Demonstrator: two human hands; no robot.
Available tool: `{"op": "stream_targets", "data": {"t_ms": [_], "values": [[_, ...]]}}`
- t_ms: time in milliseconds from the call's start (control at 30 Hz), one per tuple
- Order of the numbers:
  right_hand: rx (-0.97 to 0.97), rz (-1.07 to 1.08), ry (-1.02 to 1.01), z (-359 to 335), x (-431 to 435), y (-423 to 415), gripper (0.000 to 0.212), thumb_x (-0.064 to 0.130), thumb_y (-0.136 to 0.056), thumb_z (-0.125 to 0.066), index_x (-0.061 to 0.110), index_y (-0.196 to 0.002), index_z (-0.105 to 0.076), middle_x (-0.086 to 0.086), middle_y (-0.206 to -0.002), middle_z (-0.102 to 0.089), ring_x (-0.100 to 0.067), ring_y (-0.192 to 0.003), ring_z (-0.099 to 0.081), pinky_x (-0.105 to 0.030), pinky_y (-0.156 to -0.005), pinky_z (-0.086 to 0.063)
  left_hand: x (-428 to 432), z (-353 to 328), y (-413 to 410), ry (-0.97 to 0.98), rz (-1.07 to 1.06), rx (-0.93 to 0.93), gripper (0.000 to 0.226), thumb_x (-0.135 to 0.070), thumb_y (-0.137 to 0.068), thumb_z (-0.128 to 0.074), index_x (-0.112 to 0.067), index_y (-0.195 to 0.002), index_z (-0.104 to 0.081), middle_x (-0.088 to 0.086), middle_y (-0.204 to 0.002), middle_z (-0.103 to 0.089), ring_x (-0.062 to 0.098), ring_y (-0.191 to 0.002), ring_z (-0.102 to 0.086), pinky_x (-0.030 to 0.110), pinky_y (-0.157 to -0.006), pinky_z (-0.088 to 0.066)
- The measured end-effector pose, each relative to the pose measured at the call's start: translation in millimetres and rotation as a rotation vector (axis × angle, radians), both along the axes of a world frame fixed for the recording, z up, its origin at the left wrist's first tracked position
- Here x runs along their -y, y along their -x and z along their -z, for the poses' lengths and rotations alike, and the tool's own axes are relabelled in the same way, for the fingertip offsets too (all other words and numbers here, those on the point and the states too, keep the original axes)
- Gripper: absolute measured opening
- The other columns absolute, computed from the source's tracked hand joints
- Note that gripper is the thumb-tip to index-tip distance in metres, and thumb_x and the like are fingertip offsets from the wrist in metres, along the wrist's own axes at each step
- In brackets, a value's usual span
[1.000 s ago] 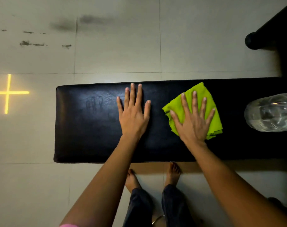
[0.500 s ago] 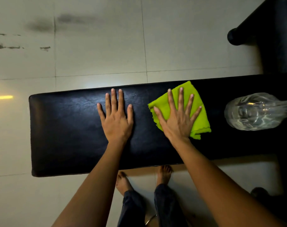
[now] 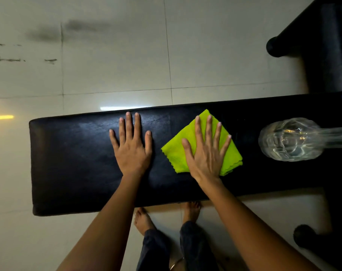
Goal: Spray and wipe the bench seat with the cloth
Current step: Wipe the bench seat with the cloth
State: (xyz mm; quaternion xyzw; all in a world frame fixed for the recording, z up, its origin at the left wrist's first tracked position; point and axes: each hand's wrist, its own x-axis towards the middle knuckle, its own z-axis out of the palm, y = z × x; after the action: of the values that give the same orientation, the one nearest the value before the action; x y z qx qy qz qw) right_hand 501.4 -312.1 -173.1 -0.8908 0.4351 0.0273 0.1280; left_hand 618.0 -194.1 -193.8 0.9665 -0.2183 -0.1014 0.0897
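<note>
Overhead, right hand (image 3: 205,153) flat and fingers spread on folded green cloth (image 3: 229,159), pressing rather than gripping, mid bench seat (image 3: 68,173). Left hand (image 3: 132,151) open, empty, palm down beside, likely bracing. Clear bottle (image 3: 289,139) lying just right, within reach.

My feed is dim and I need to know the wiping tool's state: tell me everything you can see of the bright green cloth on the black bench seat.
The bright lime-green cloth looks like soft microfibre, folded into a rough square turned diamond-wise, with a wavy edge along its near side. It lies flat on the black padded bench seat, right of centre. The right hand presses on it, palm down, fingers spread, covering its middle. The left hand rests on the bare seat beside it, not touching it. The clear plastic bottle lies apart to its right. Dampness cannot be judged.
</note>
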Motion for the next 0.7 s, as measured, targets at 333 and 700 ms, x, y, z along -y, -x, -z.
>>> {"op": "stream_targets", "data": {"t_ms": [333,700], "values": [[-0.044,0.13,-0.016,16.0,2.2,-32.1,0.075,0.068,-0.085,-0.013,0.029,-0.148,0.001,-0.004,-0.158,0.002,-0.029,-0.145,0.006,-0.053,-0.111,0.01,0.0,-0.9,0.2,-0.007,0.0,-0.001,0.063,-0.05,-0.09,-0.014,-0.025,-0.149,-0.014,0.001,-0.158,-0.015,0.018,-0.145,-0.011,0.042,-0.115,0.005],[-0.048,0.073,0.072,16.0,5.8,15.7,0.063,0.054,-0.091,-0.022,0.024,-0.146,-0.023,-0.001,-0.153,-0.027,-0.027,-0.14,-0.026,-0.052,-0.112,-0.016,-0.8,-2.0,-0.9,-0.014,0.018,-0.021,0.065,-0.053,-0.089,-0.009,-0.027,-0.149,-0.008,0.0,-0.159,-0.01,0.016,-0.146,-0.004,0.042,-0.116,0.008]]}}
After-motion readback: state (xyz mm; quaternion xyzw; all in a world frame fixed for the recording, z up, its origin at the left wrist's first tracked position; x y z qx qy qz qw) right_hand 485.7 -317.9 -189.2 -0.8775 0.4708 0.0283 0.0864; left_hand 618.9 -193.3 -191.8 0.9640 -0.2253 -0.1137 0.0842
